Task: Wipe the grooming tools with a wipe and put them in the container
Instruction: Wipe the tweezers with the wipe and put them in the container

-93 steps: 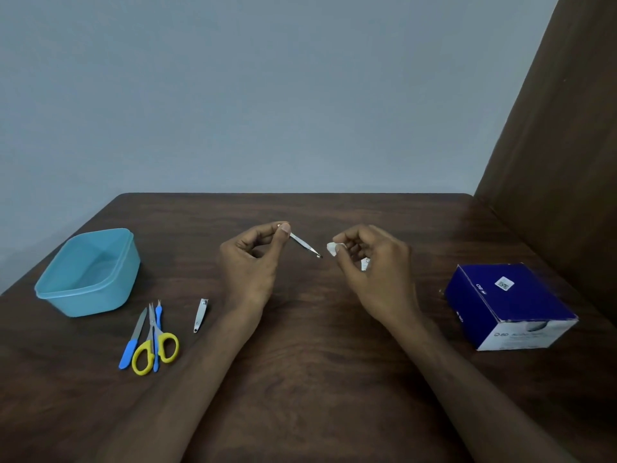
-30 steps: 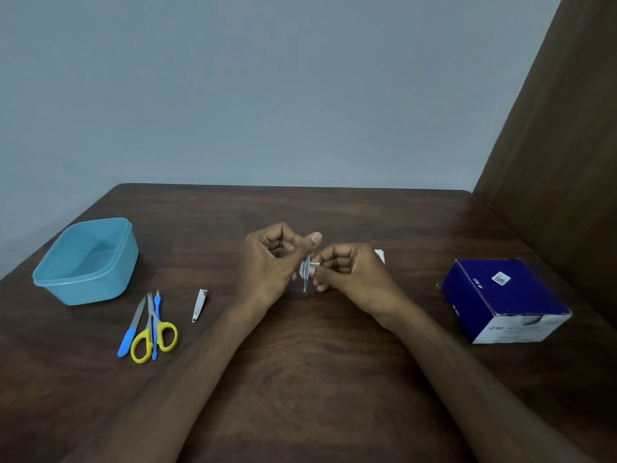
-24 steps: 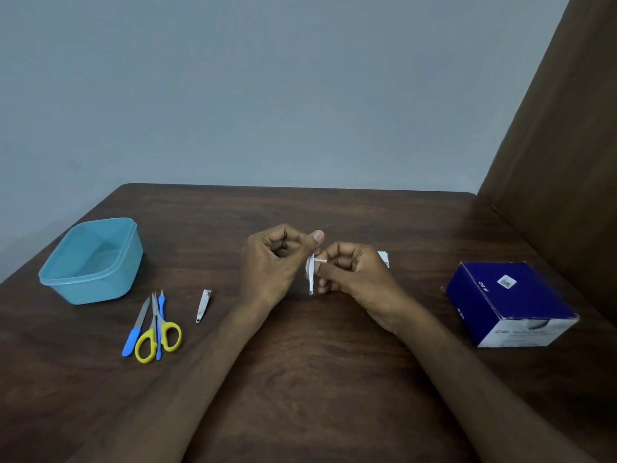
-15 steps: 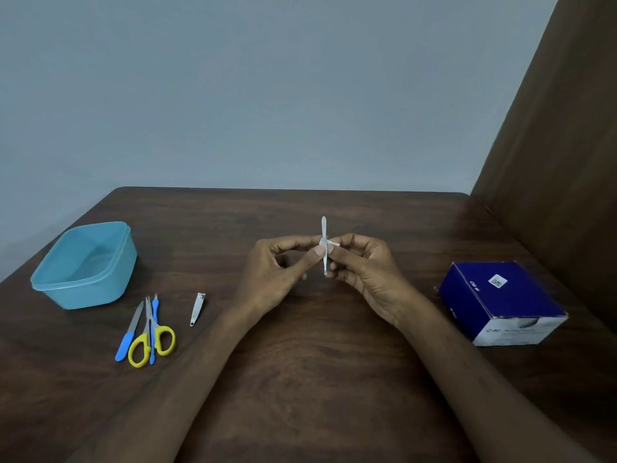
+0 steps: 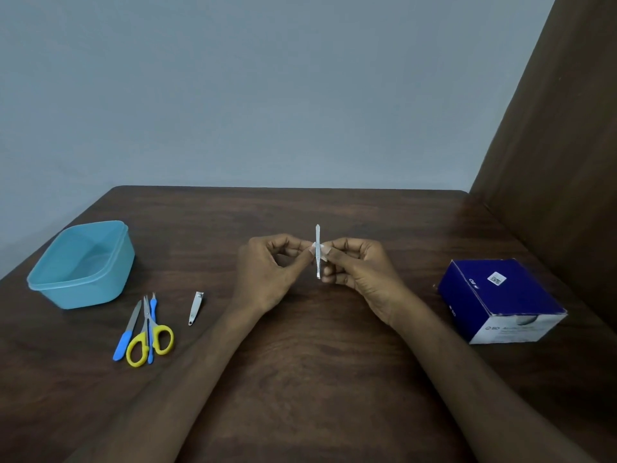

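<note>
Your worktop (image 5: 300,379) has the blue box (image 5: 500,299) near its right edge and the teal container (image 5: 80,265) by the left edge, scissors (image 5: 150,339) and nail clipper (image 5: 196,307) just in front of it. Mid-worktop, your left hand (image 5: 270,272) pinches the upright tweezers (image 5: 317,250), and your right hand (image 5: 357,269) pinches a wipe (image 5: 323,257) against them.

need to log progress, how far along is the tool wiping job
Done: nothing yet; the blue container looks empty. In hand: the left hand and right hand hold the tweezers upright, with a bit of wipe against them. Left: the scissors, nail clipper, nail file and blue-handled tool lie unwiped on the table.
</note>
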The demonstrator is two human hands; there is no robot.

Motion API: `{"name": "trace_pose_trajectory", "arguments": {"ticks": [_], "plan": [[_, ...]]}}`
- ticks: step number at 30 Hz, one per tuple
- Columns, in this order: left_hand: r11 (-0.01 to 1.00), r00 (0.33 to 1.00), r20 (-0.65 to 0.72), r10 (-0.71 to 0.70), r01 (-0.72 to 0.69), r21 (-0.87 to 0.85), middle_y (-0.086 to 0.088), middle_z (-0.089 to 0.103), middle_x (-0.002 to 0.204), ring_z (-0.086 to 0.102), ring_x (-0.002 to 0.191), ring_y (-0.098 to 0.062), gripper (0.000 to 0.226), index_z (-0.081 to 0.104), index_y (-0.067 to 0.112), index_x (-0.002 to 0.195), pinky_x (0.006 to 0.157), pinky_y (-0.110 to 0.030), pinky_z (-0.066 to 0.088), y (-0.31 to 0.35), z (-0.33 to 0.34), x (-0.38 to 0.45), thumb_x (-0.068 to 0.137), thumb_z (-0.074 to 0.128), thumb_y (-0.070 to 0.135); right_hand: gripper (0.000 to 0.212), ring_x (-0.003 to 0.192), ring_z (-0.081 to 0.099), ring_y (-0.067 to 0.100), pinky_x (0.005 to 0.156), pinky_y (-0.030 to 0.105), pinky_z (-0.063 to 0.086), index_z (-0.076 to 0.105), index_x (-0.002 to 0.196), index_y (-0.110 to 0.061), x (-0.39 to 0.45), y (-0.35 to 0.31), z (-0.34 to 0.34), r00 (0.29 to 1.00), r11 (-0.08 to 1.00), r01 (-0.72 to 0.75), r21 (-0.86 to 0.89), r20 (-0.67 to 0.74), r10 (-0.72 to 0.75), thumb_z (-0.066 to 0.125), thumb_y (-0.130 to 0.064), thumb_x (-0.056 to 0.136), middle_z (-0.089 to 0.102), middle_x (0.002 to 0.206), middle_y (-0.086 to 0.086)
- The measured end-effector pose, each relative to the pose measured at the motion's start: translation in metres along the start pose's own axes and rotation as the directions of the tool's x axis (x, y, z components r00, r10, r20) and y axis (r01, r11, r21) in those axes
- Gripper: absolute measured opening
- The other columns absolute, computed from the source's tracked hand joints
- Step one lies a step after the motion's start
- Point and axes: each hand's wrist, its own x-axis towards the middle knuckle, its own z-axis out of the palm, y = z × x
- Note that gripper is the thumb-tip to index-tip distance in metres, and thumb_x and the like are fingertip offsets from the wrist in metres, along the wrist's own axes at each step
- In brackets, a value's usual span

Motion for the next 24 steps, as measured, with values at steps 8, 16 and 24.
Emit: {"name": "trace_pose_trajectory", "arguments": {"ticks": [8, 16, 24], "plan": [[0.999, 0.998, -0.063, -0.012, 0.015, 0.042, 0.02, 0.077, 0.072, 0.064, 0.055, 0.009, 0.007, 0.083, 0.031, 0.084, 0.056, -0.015, 0.046, -0.0012, -0.0009, 0.0009, 0.09, 0.084, 0.034, 0.027, 0.074, 0.069, 0.019, 0.079, 0.033, 0.061, 0.074, 0.113, -0.002, -0.003, 0.0065, 0.0047, 0.998, 0.988, 0.054, -0.145, -0.012, -0.057, 0.085, -0.009, 0.089, 0.077, 0.084, 0.009], [0.991, 0.993, -0.06, -0.103, 0.097, -0.092, 0.011, 0.08, 0.076, 0.068, 0.056, 0.001, 0.006, 0.084, 0.026, 0.089, 0.059, -0.025, 0.052, -0.0012, 0.0001, 0.0015, 0.091, 0.084, 0.031, 0.023, 0.071, 0.071, 0.019, 0.07, 0.029, 0.06, 0.075, 0.103, -0.002, -0.0032, 0.0071, 0.0078, 0.996, 0.988, 0.077, -0.137, -0.025, -0.081, 0.088, -0.007, 0.084, 0.077, 0.083, 0.011], [0.999, 0.997, 0.065, -0.03, 0.031, -0.018, 0.016, 0.081, 0.09, 0.07, 0.058, -0.004, 0.007, 0.082, 0.032, 0.095, 0.059, -0.033, 0.058, -0.0032, -0.0016, 0.001, 0.093, 0.082, 0.039, 0.024, 0.074, 0.071, 0.015, 0.074, 0.031, 0.06, 0.077, 0.106, -0.001, -0.002, 0.0048, 0.0046, 0.997, 0.998, 0.027, -0.052, -0.068, -0.03, 0.086, -0.011, 0.087, 0.077, 0.08, 0.006]]}}
